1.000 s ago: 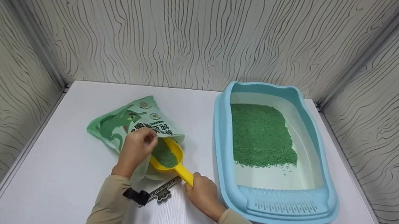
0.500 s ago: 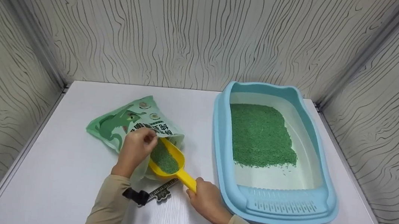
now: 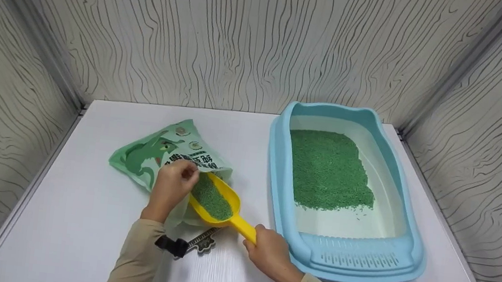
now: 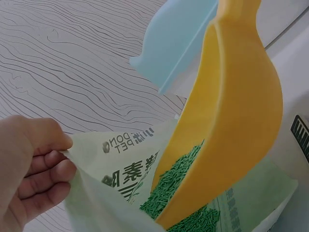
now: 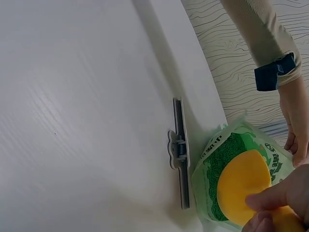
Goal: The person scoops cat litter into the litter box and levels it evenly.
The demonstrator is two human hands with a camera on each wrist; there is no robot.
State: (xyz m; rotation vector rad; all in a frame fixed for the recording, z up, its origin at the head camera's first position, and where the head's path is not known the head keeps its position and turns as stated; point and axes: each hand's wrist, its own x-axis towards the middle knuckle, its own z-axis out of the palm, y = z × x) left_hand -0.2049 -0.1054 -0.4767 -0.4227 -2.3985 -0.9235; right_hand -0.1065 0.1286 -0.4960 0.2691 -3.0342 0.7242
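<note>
In the head view, my right hand (image 3: 272,257) grips the handle of a yellow scoop (image 3: 246,229). Green pellets (image 3: 213,203) fill the scoop's bowl, whose front end is still inside the mouth of a light green bag (image 3: 223,174). My left hand (image 3: 172,186) pinches the bag's upper rim between thumb and fingers, and the left wrist view shows this pinch on the bag edge (image 4: 89,186). More green pellets (image 5: 224,164) lie inside the bag in the right wrist view. The scoop's tip is hidden by the bag.
A light blue litter box (image 3: 278,210) stands on the right, with a layer of green pellets (image 3: 327,173) covering its left and back part. A long sealing clip (image 5: 181,150) lies on the white table (image 3: 78,244) in front of the bag. Patterned walls enclose the back and sides.
My right hand has drawn the scoop a little to the right and towards me, so more of its pellet-filled bowl shows outside the bag. The left hand has stayed on the bag's rim.
</note>
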